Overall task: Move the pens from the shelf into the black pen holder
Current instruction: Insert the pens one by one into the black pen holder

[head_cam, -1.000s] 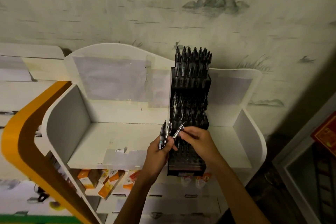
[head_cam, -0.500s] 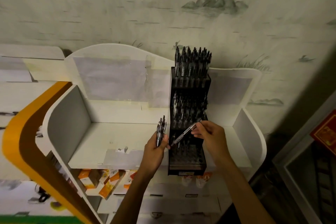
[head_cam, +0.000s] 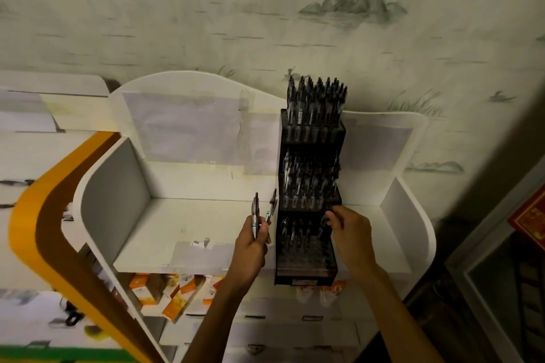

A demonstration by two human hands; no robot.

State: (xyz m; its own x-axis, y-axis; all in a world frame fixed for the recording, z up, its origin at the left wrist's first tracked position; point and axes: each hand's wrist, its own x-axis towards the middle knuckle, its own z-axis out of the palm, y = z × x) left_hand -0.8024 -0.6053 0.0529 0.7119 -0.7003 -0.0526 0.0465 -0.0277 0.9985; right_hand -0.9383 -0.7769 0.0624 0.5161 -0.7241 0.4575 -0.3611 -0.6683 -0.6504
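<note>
A tall black tiered pen holder [head_cam: 306, 265] stands on the white shelf [head_cam: 182, 233], right of its middle. Its top and middle tiers are packed with dark pens; the lowest tier holds a few at the back. My left hand [head_cam: 250, 247] grips two pens [head_cam: 256, 215] upright just left of the holder. My right hand [head_cam: 349, 230] pinches one pen [head_cam: 323, 225] by its top, holding it nearly upright over the right side of the lowest tier. Whether its tip sits in a hole is hidden.
The shelf has white side walls [head_cam: 118, 191] and a curved back panel against a painted wall. Orange boxes [head_cam: 174, 292] fill the shelf below. An orange and brown curved stand [head_cam: 44, 215] is at the left, a glass cabinet [head_cam: 501, 274] at the right.
My right hand took one pen from the bunch in my left hand, carried it right and down, and turned it from slanted to nearly upright over the lowest tier. My left hand stayed put.
</note>
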